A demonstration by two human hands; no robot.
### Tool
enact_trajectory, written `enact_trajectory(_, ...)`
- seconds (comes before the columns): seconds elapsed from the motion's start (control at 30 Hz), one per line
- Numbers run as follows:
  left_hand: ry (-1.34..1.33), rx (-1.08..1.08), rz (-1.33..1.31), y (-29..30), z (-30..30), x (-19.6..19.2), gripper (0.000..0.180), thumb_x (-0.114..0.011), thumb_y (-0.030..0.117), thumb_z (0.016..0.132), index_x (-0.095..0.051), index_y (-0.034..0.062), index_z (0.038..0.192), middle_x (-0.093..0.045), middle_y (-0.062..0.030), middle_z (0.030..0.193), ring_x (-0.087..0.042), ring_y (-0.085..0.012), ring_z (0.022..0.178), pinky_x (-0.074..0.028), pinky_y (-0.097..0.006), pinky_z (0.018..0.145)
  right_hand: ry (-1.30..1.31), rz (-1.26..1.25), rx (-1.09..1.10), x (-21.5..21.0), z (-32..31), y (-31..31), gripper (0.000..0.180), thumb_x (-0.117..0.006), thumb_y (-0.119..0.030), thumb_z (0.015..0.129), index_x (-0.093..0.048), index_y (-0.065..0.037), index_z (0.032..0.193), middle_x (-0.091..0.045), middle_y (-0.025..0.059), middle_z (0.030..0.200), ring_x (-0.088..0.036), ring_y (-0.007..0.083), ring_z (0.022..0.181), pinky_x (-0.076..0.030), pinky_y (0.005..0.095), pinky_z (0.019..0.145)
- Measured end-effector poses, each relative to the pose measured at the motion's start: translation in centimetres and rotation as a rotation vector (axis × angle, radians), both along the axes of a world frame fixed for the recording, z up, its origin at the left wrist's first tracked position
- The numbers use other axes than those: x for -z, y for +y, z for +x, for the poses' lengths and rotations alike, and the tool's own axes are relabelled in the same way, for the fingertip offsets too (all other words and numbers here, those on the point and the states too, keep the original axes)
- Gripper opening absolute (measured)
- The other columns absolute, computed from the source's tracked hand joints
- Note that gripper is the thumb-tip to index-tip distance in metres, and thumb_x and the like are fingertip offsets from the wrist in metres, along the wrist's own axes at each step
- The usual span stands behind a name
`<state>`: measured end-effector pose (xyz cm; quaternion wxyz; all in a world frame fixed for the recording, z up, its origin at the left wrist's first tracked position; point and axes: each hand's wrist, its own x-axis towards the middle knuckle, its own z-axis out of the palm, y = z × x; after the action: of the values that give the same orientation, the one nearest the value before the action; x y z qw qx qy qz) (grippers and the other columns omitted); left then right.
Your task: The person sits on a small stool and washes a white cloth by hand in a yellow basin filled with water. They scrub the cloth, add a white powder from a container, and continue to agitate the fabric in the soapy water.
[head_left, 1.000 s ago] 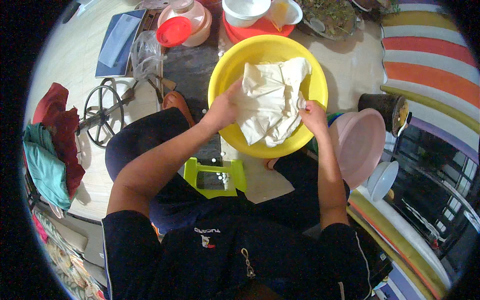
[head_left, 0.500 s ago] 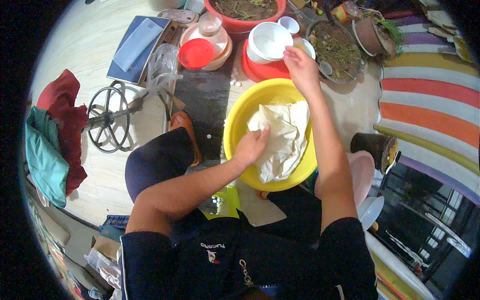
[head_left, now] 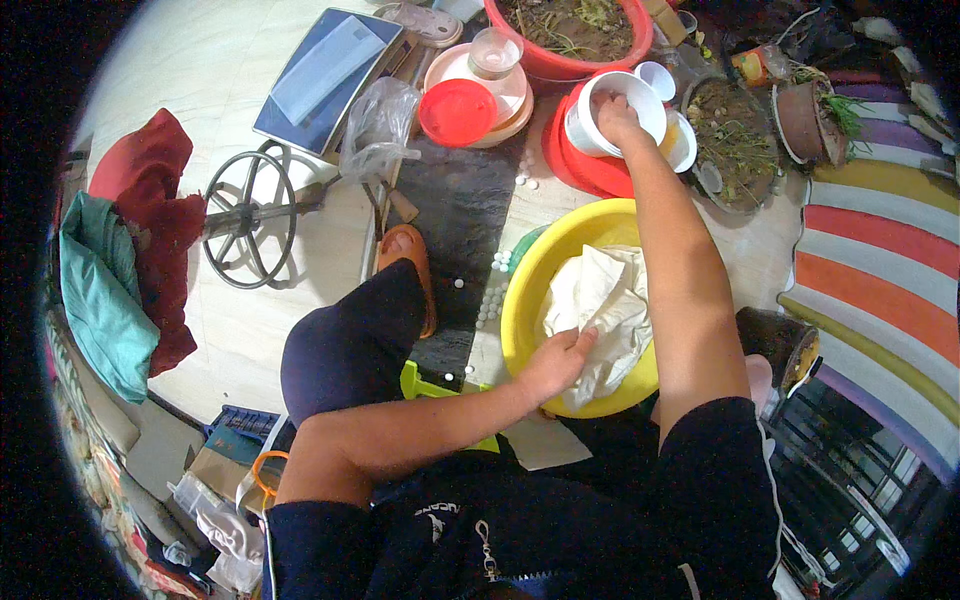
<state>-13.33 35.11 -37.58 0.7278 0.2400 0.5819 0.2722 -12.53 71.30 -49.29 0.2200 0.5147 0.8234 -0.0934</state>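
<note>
A white plastic tub [head_left: 648,105] is being reached into by the right hand [head_left: 617,120], its fingers bent downward; whether anything is being gripped cannot be told. In the yellow basin [head_left: 521,300], crumpled cream cloth [head_left: 612,285] is being overlapped by the half-curled left hand [head_left: 560,362], grip unclear. Clearing the tub's rim seems to be called for.

the right hand [head_left: 618,120] is in a white tub [head_left: 581,132], the left hand [head_left: 558,364] on cloth [head_left: 612,305] (cream, crumpled).
</note>
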Motion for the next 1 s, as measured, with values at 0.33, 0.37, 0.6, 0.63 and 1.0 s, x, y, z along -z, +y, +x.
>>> enact_trajectory(0.33, -0.012, 0.011, -0.003, 0.6, -0.1, -0.5, 0.049, -0.04, 0.04, 0.09, -0.056, -0.0058, 0.082, -0.056, -0.021, 0.077, -0.053, -0.0335, 0.076, -0.043, -0.038, 0.072, 0.079, -0.194, 0.081, -0.7, 0.2, 1.4, 0.033, -0.047, -0.016, 0.081, -0.057, -0.004, 0.111, -0.055, 0.0212, 0.113, -0.053, 0.0338, 0.106, -0.043, 0.0423, 0.089)
enact_trajectory(0.37, -0.012, 0.016, -0.002, 0.7, -0.1, -0.8, 0.047, -0.041, 0.038, 0.09, -0.056, -0.0065, 0.082, -0.057, -0.0269, 0.084, -0.054, -0.0405, 0.083, -0.042, -0.041, 0.077, 0.202, -0.262, 0.165, -1.3, 0.2, 1.4, 0.033, -0.049, -0.015, 0.08, -0.057, -0.005, 0.11, -0.057, 0.018, 0.108, -0.054, 0.0298, 0.099, -0.044, 0.0394, 0.082)
enact_trajectory(0.6, 0.248, -0.106, 0.25, 1.0, 0.4, 0.4, 0.024, -0.051, 0.018, 0.083, -0.05, -0.0055, 0.08, -0.052, -0.0258, 0.086, -0.051, -0.0421, 0.081, -0.042, -0.045, 0.074, 0.706, -0.564, 0.679, -3.1, 1.5, 1.5, 0.033, -0.068, -0.022, 0.074, -0.059, -0.008, 0.103, -0.059, 0.0014, 0.095, -0.053, 0.0146, 0.085, -0.044, 0.0274, 0.063)
enact_trajectory(0.63, 0.205, -0.133, 0.224, 0.7, 0.6, 1.7, 0.022, -0.051, 0.017, 0.082, -0.051, -0.0052, 0.084, -0.053, -0.0262, 0.088, -0.052, -0.0422, 0.083, -0.042, -0.045, 0.075, 0.765, -0.588, 0.725, -3.5, 1.1, 1.0, 0.033, -0.069, -0.021, 0.074, -0.058, -0.009, 0.103, -0.058, 0.0008, 0.095, -0.052, 0.0138, 0.085, -0.044, 0.0264, 0.063)
enact_trajectory(1.0, 0.136, -0.241, 0.234, 1.9, -0.3, 1.1, 0.044, -0.054, 0.007, 0.072, -0.046, -0.0009, 0.114, -0.053, -0.026, 0.106, -0.053, -0.0397, 0.096, -0.042, -0.042, 0.085, 1.146, -0.939, 0.776, -9.1, 3.2, -0.6, 0.039, -0.066, -0.005, 0.077, -0.048, 0.004, 0.111, -0.06, 0.011, 0.099, -0.062, 0.0189, 0.085, -0.054, 0.0284, 0.071)
